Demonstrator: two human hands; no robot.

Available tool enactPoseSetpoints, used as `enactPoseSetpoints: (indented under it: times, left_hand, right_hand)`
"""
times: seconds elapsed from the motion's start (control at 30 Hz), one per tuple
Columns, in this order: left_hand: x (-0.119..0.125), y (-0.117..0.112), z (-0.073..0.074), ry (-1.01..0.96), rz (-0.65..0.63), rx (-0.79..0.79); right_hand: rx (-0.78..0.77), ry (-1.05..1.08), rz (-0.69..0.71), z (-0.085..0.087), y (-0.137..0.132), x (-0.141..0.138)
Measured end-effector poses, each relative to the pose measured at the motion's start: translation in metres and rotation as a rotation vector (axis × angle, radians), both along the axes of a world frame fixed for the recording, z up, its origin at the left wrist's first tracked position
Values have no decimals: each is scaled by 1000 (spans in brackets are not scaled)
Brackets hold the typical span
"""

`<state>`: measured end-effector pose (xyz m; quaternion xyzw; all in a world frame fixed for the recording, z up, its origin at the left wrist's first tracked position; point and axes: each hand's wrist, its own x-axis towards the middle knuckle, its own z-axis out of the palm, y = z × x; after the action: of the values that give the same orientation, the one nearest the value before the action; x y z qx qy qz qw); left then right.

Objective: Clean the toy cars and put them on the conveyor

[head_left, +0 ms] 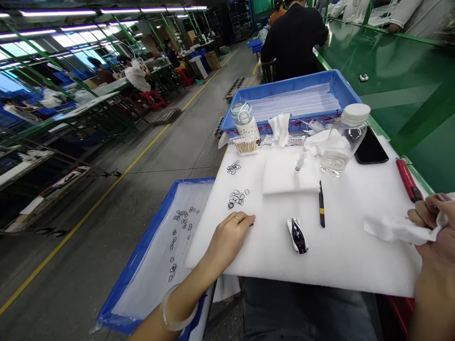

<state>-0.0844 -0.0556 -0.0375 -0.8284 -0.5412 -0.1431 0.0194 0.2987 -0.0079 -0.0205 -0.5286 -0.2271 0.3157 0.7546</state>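
Note:
My left hand rests on the white foam sheet, its fingers pressed together; whatever may be between the fingertips is hidden. Just beyond it lie two small heaps of thin dark rings, a nearer heap and a farther heap. At the right edge my right hand is closed on a crumpled white cloth, one end of which trails over the foam. Between my hands sits a small black-and-white toy car. Black tweezers with a yellow band lie to its right.
A folded foam pad bears a small vial. Behind are cotton swabs, a clear jar, a phone and a blue bin. A red-handled cutter lies right; a ring-strewn blue tray stands left.

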Motion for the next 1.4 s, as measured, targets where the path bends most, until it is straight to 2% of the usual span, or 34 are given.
enactPoseSetpoints:
  times: [0.07,0.13,0.27,0.3,0.37,0.43,0.5,0.53,0.6,0.7,0.8,0.87,0.97,1.07,1.17,1.27,1.33,1.4]
  left_hand:
    - [0,3,5,-8,24,-32]
    - [0,7,10,-30,52,-58]
    - [3,6,16,-92,97,-79]
    - [8,2,16,-167,120,-84]
    - [23,-7,15,-524,186,-158]
    - [46,-16,11,-1163,239,-377]
    - [71,-22,5,-1716,196,-649]
    - [82,-24,3,-1895,185,-753]
    - [97,-26,-2,-2093,153,-877]
    - [101,-25,-6,-2188,112,-901]
    - [95,-25,-7,-2213,87,-918]
    - [94,-25,-6,-2216,95,-919]
    - [96,-25,-4,-2226,130,-887]
    - [99,-26,-2,-2236,162,-857]
    - [100,-26,-1,-2239,181,-858]
    - [100,-25,-2,-2229,185,-875]
    - [100,-25,-2,-2222,175,-879]
    - [100,-25,-3,-2217,162,-879]
  right_hand:
    - [93,-81,97,3,-2,-5]
    - [140,-77,116,2,-2,-5]
    - [100,-8,91,-2,1,0]
    - [82,0,90,-2,3,1]
    - [74,-4,113,-3,8,2]
    - [99,-62,147,-4,13,4]
    - [101,-176,176,-5,15,3]
    - [92,-248,194,-6,13,1]
    - [81,-417,239,-6,3,-10]
    - [149,-723,311,-4,-26,-44]
    - [341,-1032,454,0,-54,-88]
    - [461,-1161,529,4,-62,-115]
    - [549,-1249,509,8,-63,-141]
    - [548,-1350,513,12,-63,-144]
    - [513,-1423,611,22,-64,-134]
    - [466,-1405,547,31,-63,-125]
    - [452,-1348,507,31,-62,-126]
    - [454,-1312,571,27,-61,-131]
